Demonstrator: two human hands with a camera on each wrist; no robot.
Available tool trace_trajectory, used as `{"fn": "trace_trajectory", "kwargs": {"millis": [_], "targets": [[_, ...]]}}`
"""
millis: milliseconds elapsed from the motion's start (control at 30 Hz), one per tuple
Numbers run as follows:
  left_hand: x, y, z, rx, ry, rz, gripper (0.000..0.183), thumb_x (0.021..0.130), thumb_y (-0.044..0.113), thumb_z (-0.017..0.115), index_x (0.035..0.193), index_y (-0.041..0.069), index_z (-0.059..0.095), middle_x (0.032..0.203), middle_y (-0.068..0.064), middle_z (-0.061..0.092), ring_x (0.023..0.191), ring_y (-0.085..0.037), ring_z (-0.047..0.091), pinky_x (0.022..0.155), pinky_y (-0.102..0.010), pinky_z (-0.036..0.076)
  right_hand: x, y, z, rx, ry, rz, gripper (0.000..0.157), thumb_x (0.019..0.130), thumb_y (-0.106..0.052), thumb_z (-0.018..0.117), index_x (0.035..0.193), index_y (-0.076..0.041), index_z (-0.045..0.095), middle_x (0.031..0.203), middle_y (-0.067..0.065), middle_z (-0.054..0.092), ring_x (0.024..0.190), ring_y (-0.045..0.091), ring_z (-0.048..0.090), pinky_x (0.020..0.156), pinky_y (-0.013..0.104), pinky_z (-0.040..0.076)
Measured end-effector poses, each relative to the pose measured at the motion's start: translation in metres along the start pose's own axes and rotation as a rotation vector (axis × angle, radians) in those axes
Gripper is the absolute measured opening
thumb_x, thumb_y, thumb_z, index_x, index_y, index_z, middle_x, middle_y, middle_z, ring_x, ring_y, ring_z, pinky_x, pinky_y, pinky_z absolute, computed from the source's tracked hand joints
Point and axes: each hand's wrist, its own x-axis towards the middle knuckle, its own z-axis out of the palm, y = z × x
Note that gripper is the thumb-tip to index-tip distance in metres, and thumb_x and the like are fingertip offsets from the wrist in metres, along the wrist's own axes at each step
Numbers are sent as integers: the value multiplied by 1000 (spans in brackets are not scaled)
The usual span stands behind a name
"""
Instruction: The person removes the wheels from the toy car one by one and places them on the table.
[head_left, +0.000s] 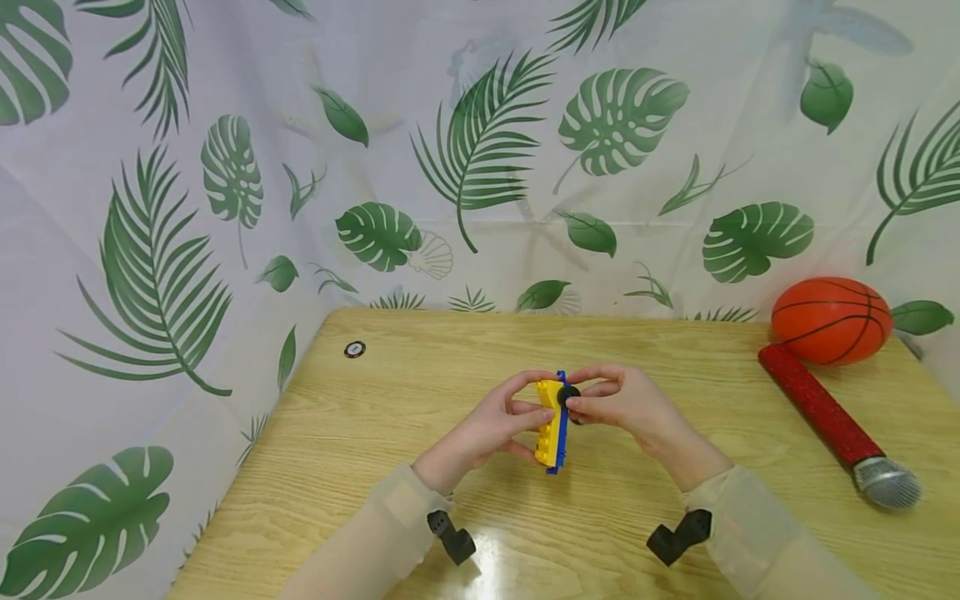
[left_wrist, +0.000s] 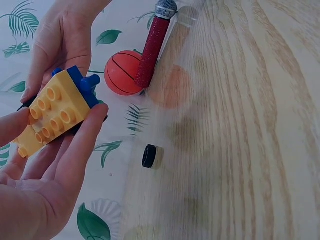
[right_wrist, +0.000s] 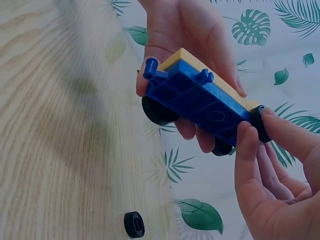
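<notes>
A toy car (head_left: 551, 437) with a yellow studded top and a blue base is up off the table, turned on its side. My left hand (head_left: 491, 429) grips its yellow part, thumb on one side and fingers on the other. At one corner of the blue base (right_wrist: 192, 97), my right hand (head_left: 626, 408) pinches a black wheel (right_wrist: 260, 123) between thumb and fingers. Two more black wheels show on the car in the right wrist view, a near one (right_wrist: 159, 111) and a lower one (right_wrist: 222, 148). Blue pegs (right_wrist: 150, 67) stick out at the end.
A loose black wheel (head_left: 355, 349) lies at the wooden table's (head_left: 420, 350) far left. At the right stand a red ball (head_left: 832, 321) with black basketball lines and a red glittery microphone (head_left: 821, 404). A leaf-printed white sheet (head_left: 300, 192) hangs behind and to the left.
</notes>
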Motion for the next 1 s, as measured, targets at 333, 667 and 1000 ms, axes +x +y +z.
{"fn": "trace_trajectory", "kwargs": {"millis": [333, 667, 1000], "targets": [[0, 2, 0, 25, 1, -12, 44, 100, 19, 60, 141, 31, 48, 128, -15, 67, 107, -25, 68, 71, -48, 62, 0, -1, -1, -101, -27, 25, 34, 91, -21, 73, 106, 8, 63, 91, 12, 74, 78, 17, 70, 78, 33, 62], [-1, 2, 0, 40, -10, -20, 45, 100, 18, 60, 141, 30, 48, 127, -15, 67, 107, -25, 69, 69, -46, 63, -2, -1, -5, -228, -139, -34, 33, 96, -28, 67, 100, 4, 62, 88, 15, 70, 77, 22, 68, 76, 35, 62], [-1, 2, 2, 61, -24, -35, 44, 100, 18, 60, 140, 30, 48, 127, -14, 68, 106, -25, 69, 65, -41, 63, -3, 1, -8, -279, -219, -73, 35, 98, -31, 63, 96, 4, 61, 84, 10, 67, 74, 24, 67, 70, 32, 61]]}}
